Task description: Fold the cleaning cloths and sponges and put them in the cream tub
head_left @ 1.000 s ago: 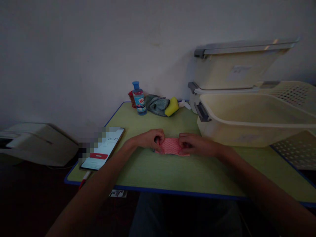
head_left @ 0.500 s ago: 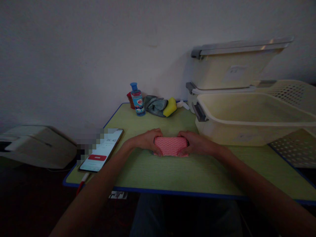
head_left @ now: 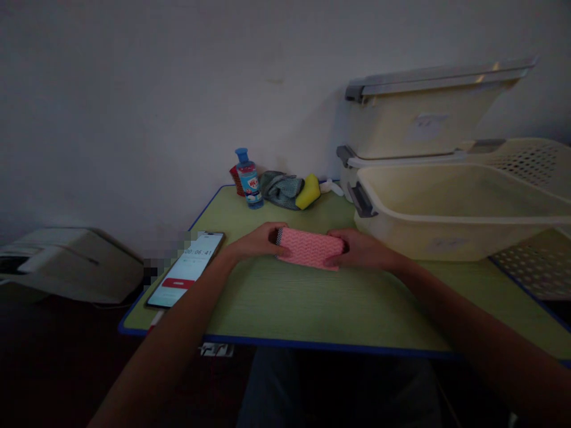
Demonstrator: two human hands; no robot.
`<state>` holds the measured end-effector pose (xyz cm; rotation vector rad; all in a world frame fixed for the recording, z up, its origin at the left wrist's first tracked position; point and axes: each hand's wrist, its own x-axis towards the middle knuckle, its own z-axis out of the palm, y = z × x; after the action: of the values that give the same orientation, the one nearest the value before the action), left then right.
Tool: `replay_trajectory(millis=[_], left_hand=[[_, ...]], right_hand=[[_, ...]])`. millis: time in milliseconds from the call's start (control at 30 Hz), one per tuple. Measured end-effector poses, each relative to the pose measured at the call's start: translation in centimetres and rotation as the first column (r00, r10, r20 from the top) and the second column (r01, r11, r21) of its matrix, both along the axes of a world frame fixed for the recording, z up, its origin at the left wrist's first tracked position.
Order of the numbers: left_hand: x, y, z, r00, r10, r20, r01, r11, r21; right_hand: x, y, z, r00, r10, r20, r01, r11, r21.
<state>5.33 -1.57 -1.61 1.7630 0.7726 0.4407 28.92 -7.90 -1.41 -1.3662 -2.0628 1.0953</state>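
Observation:
Between my two hands is a pink, wavy-textured folded cloth (head_left: 308,248) with a dark checkered edge at its left end. My left hand (head_left: 264,241) grips that end, thumb on the near side. The opposite end is pinched by my right hand (head_left: 354,248), its thumb against the pink face. The cloth is slightly tilted, its left end a little farther from me, over the middle of the green table (head_left: 285,309). Whether it touches the tabletop I cannot tell.
Along the wall stand a blue-capped bottle (head_left: 251,184), a grey cloth (head_left: 280,189) and a yellow sponge (head_left: 308,191). A lit phone (head_left: 182,267) lies by my left forearm. An open cream bin (head_left: 446,238) occupies the right, with a lidded box (head_left: 410,128) behind.
Both hands have shifted the pink cloth slightly away from me and upward in view. It has turned from level to a slight slant, and the checkered left edge shows more.

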Motion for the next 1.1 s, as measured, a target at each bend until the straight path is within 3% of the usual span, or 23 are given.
replay_trajectory(millis=[167, 533, 733, 900, 1000, 1100], left_hand=[[0.1, 0.4, -0.4, 0.927, 0.209, 0.312, -0.143, 0.965, -0.220], [-0.2, 1.1, -1.1, 0.866, 0.322, 0.381, -0.173, 0.910, -0.377], [-0.7, 0.7, -0.9, 0.909, 0.196, 0.367, -0.057, 0.933, -0.356], [-0.8, 1.0, -0.9, 0.947, 0.090, 0.307, 0.000, 0.959, -0.282], [-0.8, 1.1, -1.0, 0.974, 0.010, 0.228, 0.048, 0.968, -0.245], [-0.8, 0.9, -1.0, 0.982, -0.068, 0.175, 0.108, 0.969, -0.224]], right_hand=[[-0.7, 0.2, -0.5, 0.921, -0.220, -0.322, 0.198, 0.975, -0.102], [-1.3, 0.4, -1.6, 0.811, -0.313, -0.495, 0.243, 0.949, -0.202], [-1.2, 0.9, -2.3, 0.766, -0.344, -0.543, 0.280, 0.939, -0.200], [-1.2, 0.8, -1.9, 0.666, -0.406, -0.626, 0.256, 0.912, -0.319], [-1.3, 0.8, -1.9, 0.694, -0.418, -0.586, 0.299, 0.908, -0.293], [-1.3, 0.7, -2.0, 0.769, -0.389, -0.507, 0.363, 0.919, -0.155]])
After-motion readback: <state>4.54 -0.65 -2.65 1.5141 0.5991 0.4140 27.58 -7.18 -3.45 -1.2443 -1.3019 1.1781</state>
